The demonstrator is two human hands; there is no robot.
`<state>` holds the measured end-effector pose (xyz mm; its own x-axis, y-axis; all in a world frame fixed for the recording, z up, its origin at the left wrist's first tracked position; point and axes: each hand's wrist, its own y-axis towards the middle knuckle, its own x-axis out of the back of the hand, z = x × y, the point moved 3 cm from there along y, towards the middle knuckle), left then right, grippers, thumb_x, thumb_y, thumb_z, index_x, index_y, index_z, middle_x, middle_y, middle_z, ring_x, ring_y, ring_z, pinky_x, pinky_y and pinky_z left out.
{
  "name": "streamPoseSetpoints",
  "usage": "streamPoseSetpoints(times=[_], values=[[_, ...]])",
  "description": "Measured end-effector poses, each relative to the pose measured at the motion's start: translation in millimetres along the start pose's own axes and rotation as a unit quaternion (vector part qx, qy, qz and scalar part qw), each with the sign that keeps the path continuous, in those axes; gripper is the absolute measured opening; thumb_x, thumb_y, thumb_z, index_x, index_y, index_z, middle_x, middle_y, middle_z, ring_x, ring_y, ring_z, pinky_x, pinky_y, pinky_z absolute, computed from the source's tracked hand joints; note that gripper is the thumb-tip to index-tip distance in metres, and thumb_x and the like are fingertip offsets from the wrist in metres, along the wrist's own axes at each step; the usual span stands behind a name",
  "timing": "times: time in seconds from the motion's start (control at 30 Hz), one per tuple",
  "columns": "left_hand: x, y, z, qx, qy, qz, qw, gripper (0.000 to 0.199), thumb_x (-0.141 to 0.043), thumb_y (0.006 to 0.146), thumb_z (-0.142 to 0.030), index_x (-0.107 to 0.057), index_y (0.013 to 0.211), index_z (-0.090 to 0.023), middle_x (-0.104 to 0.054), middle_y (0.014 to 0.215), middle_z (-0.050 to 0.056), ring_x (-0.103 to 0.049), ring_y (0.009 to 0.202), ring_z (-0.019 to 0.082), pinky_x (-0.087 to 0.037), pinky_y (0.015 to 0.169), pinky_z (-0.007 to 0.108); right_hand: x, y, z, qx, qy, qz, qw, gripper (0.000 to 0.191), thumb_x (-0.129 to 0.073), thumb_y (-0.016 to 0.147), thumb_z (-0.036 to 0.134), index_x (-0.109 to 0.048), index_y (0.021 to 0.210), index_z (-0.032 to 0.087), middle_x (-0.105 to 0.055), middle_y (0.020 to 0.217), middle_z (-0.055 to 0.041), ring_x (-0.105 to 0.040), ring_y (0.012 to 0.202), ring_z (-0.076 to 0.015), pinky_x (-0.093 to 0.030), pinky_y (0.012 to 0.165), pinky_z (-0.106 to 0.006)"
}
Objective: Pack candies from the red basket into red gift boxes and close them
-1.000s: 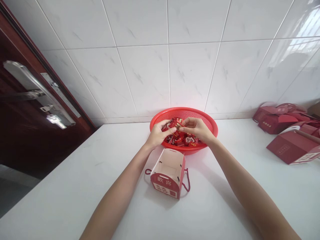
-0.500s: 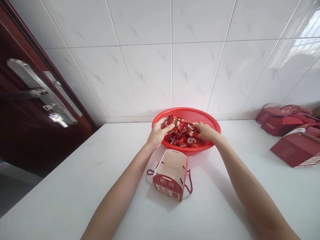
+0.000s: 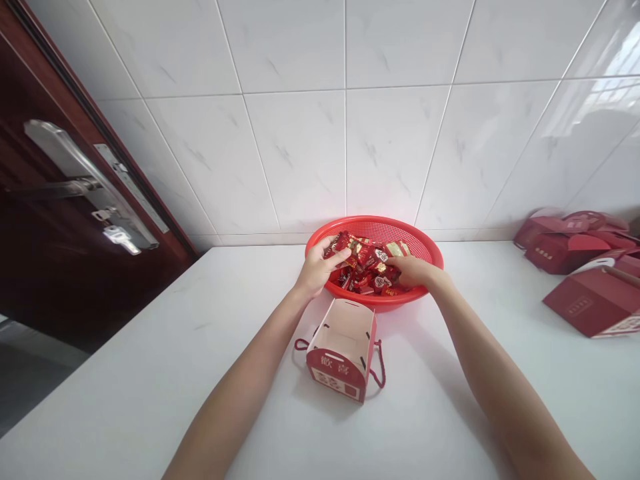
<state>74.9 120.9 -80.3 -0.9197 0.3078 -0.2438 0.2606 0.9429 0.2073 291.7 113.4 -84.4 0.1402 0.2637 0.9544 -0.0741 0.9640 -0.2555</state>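
A red plastic basket (image 3: 385, 304) by the wall holds many red wrapped candies (image 3: 367, 280). My left hand (image 3: 319, 265) is closed on several red candy packets (image 3: 357, 252) over the basket's left side. Inside the right side, my right hand (image 3: 410, 271) reaches among the candies with its fingertips pressed on a red packet; a pale green packet (image 3: 398, 249) lies just behind it. In front of the basket stands a small red box (image 3: 336, 373) with its top open, its pale inside bare and dark red cord handles at both sides.
Several red boxes (image 3: 565, 251) are piled at the right by the tiled wall, with another red box (image 3: 595, 301) nearer. A dark red door (image 3: 45, 247) with a metal handle and keys is at the left, beyond the white table (image 3: 165, 360).
My right hand has shifted slightly right and lower in the basket, and its fingers have closed in. The pale green packet behind it now shows. My left hand keeps its packets.
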Motion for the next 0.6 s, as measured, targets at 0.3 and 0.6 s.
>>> streamPoseSetpoints(times=[0.3, 0.6], values=[[1.3, 0.3, 1.8, 0.003, 0.008, -0.002, 1.0, 0.046, -0.093, 0.064, -0.037, -0.075, 0.102, -0.019, -0.076, 0.105, 0.006, -0.071, 0.099, 0.026, -0.059, 0.091, 0.041, -0.1, -3.6, 2.0, -0.006, 0.013, 0.059, 0.998, 0.074, -0.078, 0.072, 0.028, -0.057, 0.144, 0.033, -0.065, 0.136, -0.0085, -0.061, 0.123, -0.0367, -0.054, 0.091, -0.041], [-0.2, -0.4, -0.1, -0.004, 0.004, 0.006, 1.0, 0.045, -0.093, 0.064, -0.036, -0.075, 0.102, -0.019, -0.077, 0.102, 0.005, -0.072, 0.096, 0.025, -0.06, 0.091, 0.04, -2.5, -3.6, 5.1, 0.023, 0.003, 0.041, 0.999, 0.053, -0.073, 0.072, 0.017, -0.072, 0.122, 0.033, -0.072, 0.118, -0.0106, -0.068, 0.108, -0.0384, -0.054, 0.086, -0.047]])
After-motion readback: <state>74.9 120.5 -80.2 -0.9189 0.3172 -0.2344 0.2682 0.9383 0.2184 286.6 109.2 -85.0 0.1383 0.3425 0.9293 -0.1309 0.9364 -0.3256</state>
